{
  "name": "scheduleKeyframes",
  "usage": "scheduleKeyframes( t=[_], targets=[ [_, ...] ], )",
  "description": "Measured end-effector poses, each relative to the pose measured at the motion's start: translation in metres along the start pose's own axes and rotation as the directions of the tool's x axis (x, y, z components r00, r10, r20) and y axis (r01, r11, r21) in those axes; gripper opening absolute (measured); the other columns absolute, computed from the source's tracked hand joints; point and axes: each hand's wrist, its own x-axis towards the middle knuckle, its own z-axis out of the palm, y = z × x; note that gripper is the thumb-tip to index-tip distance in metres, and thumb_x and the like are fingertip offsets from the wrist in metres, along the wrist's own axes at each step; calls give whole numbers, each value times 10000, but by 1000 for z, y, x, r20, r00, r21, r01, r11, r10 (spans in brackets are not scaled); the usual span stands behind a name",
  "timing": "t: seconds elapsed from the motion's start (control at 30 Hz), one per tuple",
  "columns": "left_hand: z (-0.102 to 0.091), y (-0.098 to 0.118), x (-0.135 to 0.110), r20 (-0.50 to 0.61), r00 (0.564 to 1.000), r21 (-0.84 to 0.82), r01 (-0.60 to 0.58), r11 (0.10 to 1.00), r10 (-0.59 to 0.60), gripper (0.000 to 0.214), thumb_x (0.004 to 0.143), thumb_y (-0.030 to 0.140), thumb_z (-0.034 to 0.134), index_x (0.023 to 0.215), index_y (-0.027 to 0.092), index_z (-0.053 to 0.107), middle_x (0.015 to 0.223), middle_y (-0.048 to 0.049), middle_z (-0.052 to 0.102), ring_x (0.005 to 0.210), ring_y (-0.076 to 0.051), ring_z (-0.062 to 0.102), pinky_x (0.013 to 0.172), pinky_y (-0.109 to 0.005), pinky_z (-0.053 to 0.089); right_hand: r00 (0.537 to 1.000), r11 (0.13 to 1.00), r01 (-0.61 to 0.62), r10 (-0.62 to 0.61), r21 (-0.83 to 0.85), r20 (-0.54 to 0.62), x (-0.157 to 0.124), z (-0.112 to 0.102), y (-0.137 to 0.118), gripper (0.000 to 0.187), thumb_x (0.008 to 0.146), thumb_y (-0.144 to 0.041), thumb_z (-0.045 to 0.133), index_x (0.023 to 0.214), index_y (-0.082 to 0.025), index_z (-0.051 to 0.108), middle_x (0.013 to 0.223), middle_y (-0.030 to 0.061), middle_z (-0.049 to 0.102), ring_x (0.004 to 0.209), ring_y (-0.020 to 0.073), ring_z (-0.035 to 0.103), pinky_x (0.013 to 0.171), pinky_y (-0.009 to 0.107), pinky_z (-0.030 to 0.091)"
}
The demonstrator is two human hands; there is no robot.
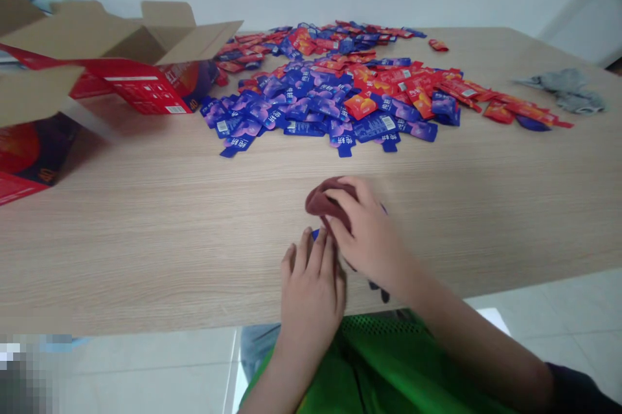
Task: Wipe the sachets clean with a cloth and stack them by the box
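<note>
My right hand [367, 229] rests near the table's front edge, its fingers closed round a dark red piece of cloth [324, 201]. My left hand [311, 284] lies just beside it, fingers stretched flat and pressing on something blue [315, 233] that is mostly hidden under both hands. A wide pile of blue and red flat packets [340, 87] is spread across the far half of the wooden table [155, 226].
An open cardboard box [121, 57] with red printed sides lies at the far left, another box [29, 142] in front of it. A grey cloth [566, 87] sits at the far right. A green mesh item [389, 362] lies in my lap below the table edge.
</note>
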Motion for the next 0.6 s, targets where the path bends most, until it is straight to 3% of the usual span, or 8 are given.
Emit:
scheduleKeyframes(
  t=[0.1,0.17,0.37,0.6],
  targets=[
    [1,2,1,15,1000,17,17,1000,-18,446,923,225,435,1342,130,551,1413,-94,550,1375,-313,398,1090,-508,319,995,986,25,-8,-164,101,3,26,-9,315,897,-214,482,1181,-206,619,1334,118,492,1084,282,502,930,463,445],
    [1,3,1,24,999,31,26,999,-27,446,924,224,430,1343,128,549,1417,-91,546,1379,-303,398,1098,-506,322,993,967,46,-16,-252,118,4,32,-6,309,904,-244,489,1184,-228,618,1355,110,481,1051,286,496,897,460,435],
    [1,4,-1,21,998,34,51,998,-52,502,915,198,399,1409,168,486,1492,-22,454,1401,-281,374,1111,-519,323,998,901,2,23,-434,53,5,24,16,299,914,-287,501,1188,-278,618,1341,104,495,1021,303,493,824,450,403],
    [1,3,-1,36,999,23,40,999,-41,563,883,167,411,1446,174,441,1514,-14,413,1411,-284,357,1113,-520,335,993,861,-121,104,-495,-63,1,15,44,343,935,-296,460,1252,-231,576,1369,151,462,1048,337,509,817,464,433]
  ],
)
